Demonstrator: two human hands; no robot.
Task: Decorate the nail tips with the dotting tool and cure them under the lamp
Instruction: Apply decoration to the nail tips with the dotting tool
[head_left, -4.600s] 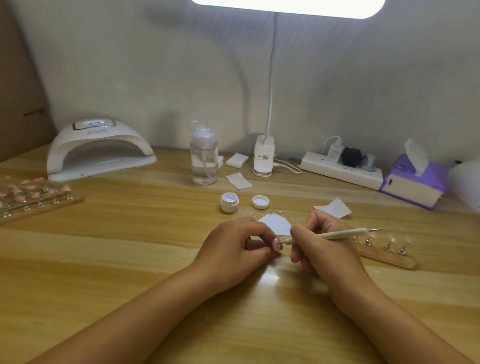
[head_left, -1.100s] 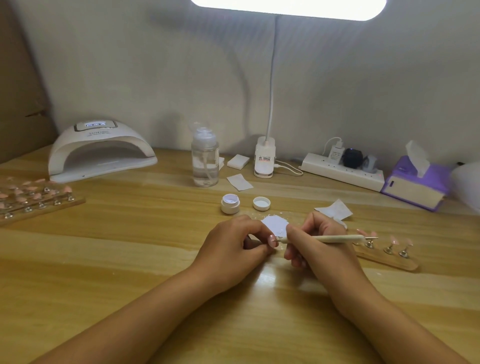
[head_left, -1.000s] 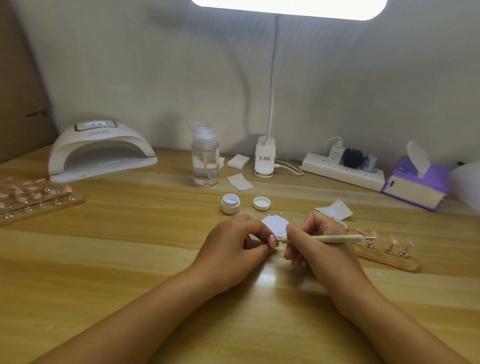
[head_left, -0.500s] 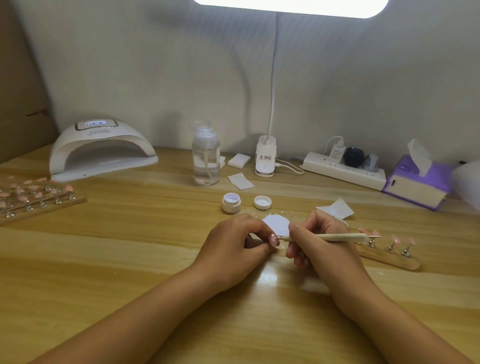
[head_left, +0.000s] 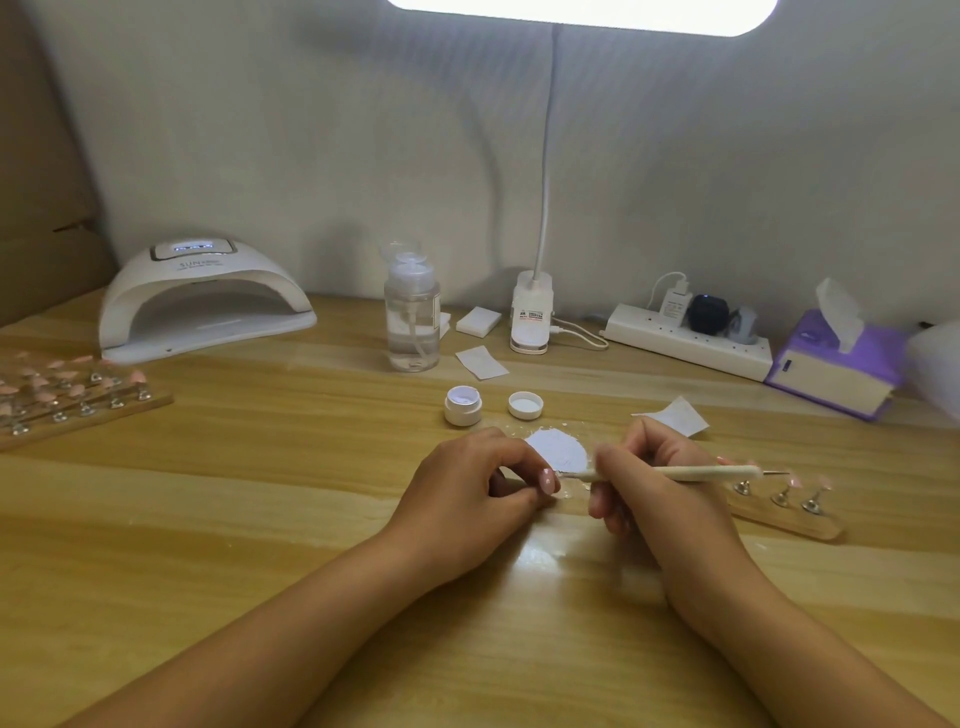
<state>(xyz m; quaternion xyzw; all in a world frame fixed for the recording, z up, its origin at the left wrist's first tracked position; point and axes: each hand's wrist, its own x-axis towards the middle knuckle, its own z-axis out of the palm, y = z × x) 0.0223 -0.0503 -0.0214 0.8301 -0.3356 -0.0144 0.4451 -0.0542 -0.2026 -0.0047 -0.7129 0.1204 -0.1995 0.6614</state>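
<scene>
My left hand (head_left: 467, 493) pinches a small pink nail tip (head_left: 547, 480) between thumb and fingers, low over the table. My right hand (head_left: 649, 493) grips the pale dotting tool (head_left: 696, 472) like a pen, its left point touching the nail tip. A white patch of gel (head_left: 558, 446) lies just behind both hands. The open gel jar (head_left: 462, 407) and its lid (head_left: 525, 405) stand further back. A wooden holder (head_left: 784, 512) with three nail stands lies right of my right hand. The white curing lamp (head_left: 202, 299) sits at the back left.
A second wooden rack of pink nail tips (head_left: 72, 395) lies at the far left. A clear pump bottle (head_left: 412, 317), desk lamp base (head_left: 531, 317), power strip (head_left: 685, 340), purple tissue box (head_left: 831, 369) and paper wipes (head_left: 675, 415) line the back.
Both hands stay together at the nail tip. The dotting tool's working end has made only small shifts against the tip.
</scene>
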